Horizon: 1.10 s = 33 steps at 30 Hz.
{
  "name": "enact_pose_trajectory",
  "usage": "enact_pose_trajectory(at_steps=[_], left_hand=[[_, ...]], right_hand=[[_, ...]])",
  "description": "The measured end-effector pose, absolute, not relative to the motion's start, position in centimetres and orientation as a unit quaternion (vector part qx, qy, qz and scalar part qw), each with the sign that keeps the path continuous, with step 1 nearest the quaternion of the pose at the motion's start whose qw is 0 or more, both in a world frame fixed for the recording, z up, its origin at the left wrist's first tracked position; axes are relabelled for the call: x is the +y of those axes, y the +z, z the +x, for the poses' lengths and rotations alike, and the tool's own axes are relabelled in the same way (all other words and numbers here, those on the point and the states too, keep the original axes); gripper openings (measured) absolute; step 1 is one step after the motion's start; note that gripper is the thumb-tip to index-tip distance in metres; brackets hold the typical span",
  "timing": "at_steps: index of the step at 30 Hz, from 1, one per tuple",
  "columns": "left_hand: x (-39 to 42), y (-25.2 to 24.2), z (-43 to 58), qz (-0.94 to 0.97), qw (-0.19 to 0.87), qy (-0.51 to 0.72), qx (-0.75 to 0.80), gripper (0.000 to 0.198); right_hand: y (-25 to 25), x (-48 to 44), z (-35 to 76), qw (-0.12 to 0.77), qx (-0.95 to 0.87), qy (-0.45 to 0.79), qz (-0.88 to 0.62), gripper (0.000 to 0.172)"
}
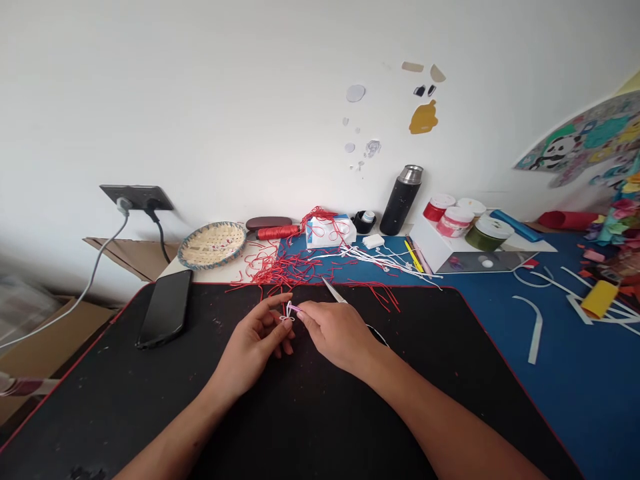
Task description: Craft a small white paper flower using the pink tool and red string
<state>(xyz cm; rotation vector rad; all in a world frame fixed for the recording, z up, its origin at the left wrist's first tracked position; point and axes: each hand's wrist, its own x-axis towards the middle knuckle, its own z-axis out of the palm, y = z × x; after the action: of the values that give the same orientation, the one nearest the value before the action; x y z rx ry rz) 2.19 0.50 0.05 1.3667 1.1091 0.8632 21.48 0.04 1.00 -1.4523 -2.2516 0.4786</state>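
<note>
Above the black mat, my left hand (pixel 265 330) pinches a small looped white cord (pixel 287 318) between thumb and finger. My right hand (pixel 335 330) is closed on a thin purple tool (pixel 295 308), whose tip meets the upper loop of the cord. The tool's other end is hidden in my right hand. Scissors (pixel 333 291) lie just behind my right hand, with only the pointed blades showing. A piece of white cord curves out beside my right wrist.
Red cord pieces (pixel 295 267) lie along the mat's back edge. A phone (pixel 167 309) and a woven basket (pixel 213 245) are at the left. Behind stand a black flask (pixel 401 200) and several paint jars. White strips lie at the right.
</note>
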Motion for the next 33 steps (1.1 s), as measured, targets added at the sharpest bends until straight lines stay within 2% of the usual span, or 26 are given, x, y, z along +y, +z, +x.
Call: enact_pose_trajectory(at_steps=[10, 24, 33], left_hand=[[0.3, -0.1, 2.4, 0.593, 0.527, 0.376, 0.479, 0.049], [0.0, -0.7, 2.5, 0.610, 0.508, 0.371, 0.481, 0.039], [0.2, -1.6, 2.1, 0.599, 0.533, 0.369, 0.470, 0.038]], right_hand=[[1.3, 0.0, 21.0, 0.222, -0.762, 0.240, -0.559, 0.031], [0.1, 0.2, 20.7, 0.292, -0.731, 0.292, -0.543, 0.033], [0.0, 0.1, 20.7, 0.297, -0.727, 0.302, -0.540, 0.033]])
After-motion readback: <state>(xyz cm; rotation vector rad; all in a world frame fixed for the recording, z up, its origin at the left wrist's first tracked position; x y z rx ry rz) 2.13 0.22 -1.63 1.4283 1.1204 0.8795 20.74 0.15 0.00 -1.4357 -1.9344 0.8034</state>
